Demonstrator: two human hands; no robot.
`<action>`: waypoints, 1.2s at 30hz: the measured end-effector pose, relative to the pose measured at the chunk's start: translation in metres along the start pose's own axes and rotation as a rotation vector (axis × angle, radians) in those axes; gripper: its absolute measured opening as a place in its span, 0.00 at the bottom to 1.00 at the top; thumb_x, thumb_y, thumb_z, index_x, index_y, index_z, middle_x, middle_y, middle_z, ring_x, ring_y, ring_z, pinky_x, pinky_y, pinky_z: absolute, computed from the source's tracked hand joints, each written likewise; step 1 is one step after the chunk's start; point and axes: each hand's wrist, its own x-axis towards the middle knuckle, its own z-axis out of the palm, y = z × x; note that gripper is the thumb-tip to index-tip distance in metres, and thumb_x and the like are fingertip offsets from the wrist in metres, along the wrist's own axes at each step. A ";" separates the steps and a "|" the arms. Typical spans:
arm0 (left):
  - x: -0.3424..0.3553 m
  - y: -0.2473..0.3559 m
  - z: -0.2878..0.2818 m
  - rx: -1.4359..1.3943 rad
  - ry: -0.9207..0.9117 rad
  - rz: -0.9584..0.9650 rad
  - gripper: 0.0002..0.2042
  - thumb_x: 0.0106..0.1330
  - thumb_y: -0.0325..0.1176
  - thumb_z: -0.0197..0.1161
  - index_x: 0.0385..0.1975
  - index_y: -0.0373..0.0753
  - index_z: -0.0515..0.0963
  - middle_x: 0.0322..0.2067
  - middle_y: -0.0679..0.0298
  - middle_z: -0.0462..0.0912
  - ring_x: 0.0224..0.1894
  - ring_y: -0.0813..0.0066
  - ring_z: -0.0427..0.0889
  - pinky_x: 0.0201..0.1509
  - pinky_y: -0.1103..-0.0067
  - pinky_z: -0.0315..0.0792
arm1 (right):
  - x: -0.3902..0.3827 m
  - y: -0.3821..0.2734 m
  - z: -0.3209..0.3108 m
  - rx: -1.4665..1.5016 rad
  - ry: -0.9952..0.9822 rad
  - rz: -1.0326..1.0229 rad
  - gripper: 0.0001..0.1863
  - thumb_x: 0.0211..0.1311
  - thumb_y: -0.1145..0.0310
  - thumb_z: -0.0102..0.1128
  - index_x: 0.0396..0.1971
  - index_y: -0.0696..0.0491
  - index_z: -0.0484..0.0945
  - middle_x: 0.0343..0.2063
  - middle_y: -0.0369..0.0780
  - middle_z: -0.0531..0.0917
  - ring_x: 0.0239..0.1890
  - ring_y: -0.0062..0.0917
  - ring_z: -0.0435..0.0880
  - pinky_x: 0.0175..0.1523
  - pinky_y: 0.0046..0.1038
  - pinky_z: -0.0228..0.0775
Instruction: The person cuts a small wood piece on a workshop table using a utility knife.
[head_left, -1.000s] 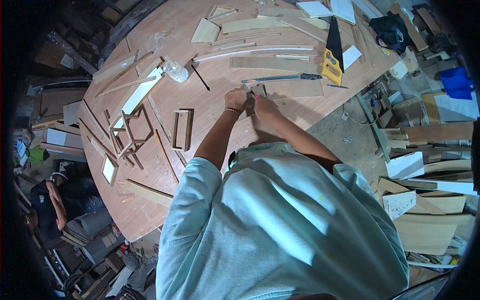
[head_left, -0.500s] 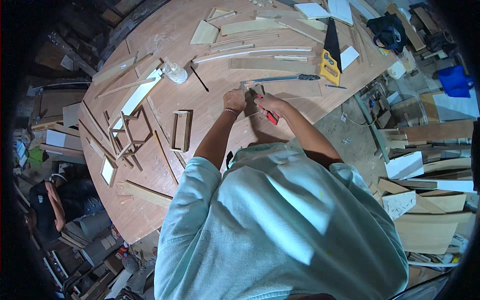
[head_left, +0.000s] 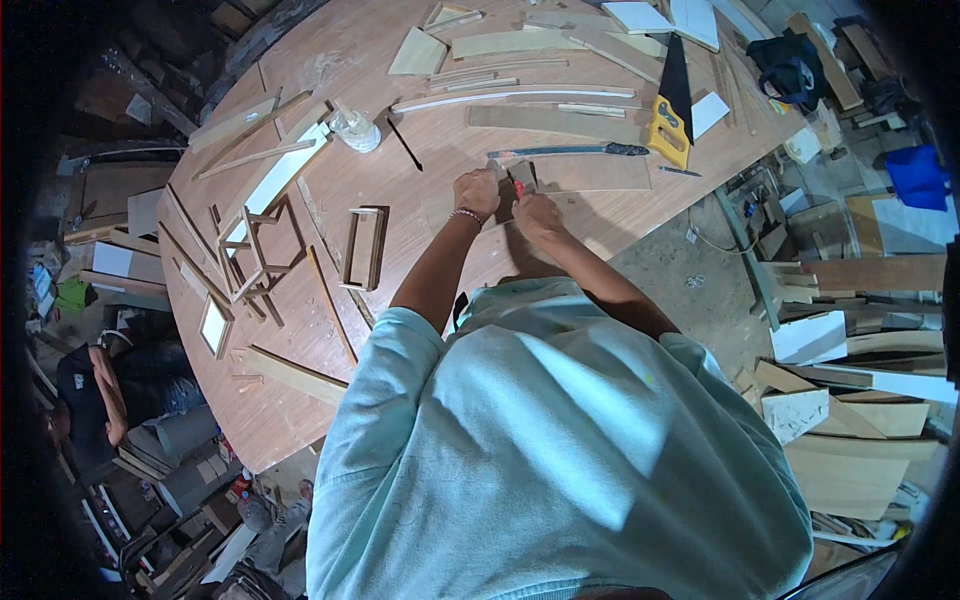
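Both of my hands are close together over the table's near right part. My left hand [head_left: 476, 193] is closed, with a bracelet at its wrist; what its fingers hold is hidden. A small brown wooden piece [head_left: 523, 174] shows between the two hands. My right hand [head_left: 538, 217] is closed on a red-handled tool [head_left: 518, 188], whose kind I cannot make out. Just beyond the hands lies a dark, narrow saw-like tool [head_left: 565, 152] with a wrapped grip. A thin flat board [head_left: 590, 176] lies beside them on the right.
On the table [head_left: 420, 240] lie a yellow-handled handsaw [head_left: 670, 130], a clear plastic container [head_left: 357, 132], a dark thin rod [head_left: 405, 143], a small wooden frame [head_left: 362, 248] and several wood strips. A person [head_left: 105, 390] is at the lower left. Boards [head_left: 850, 470] are piled at right.
My right hand has turned and drawn in toward the left hand; the tool's red handle, which stuck out below it, now shows at its far side. The view has shifted slightly.
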 end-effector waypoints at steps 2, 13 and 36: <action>-0.002 0.000 0.005 -0.014 0.039 0.010 0.11 0.43 0.30 0.54 0.28 0.35 0.71 0.24 0.56 0.76 0.29 0.60 0.77 0.31 0.71 0.71 | 0.001 -0.001 0.001 0.039 -0.005 0.034 0.18 0.53 0.58 0.40 0.33 0.59 0.69 0.27 0.52 0.76 0.33 0.42 0.76 0.38 0.39 0.67; -0.006 0.002 0.019 -0.134 0.183 -0.026 0.09 0.46 0.34 0.53 0.26 0.37 0.70 0.20 0.54 0.74 0.22 0.61 0.76 0.22 0.72 0.69 | 0.020 -0.021 -0.013 -0.016 -0.094 0.030 0.15 0.54 0.66 0.37 0.29 0.60 0.72 0.31 0.52 0.75 0.37 0.42 0.75 0.39 0.38 0.67; 0.002 -0.002 -0.003 -0.026 -0.047 -0.024 0.17 0.41 0.28 0.54 0.36 0.36 0.68 0.25 0.53 0.76 0.32 0.58 0.76 0.35 0.68 0.70 | -0.006 0.005 -0.001 0.010 0.352 -0.226 0.16 0.53 0.60 0.46 0.25 0.60 0.67 0.15 0.46 0.75 0.18 0.36 0.75 0.24 0.36 0.68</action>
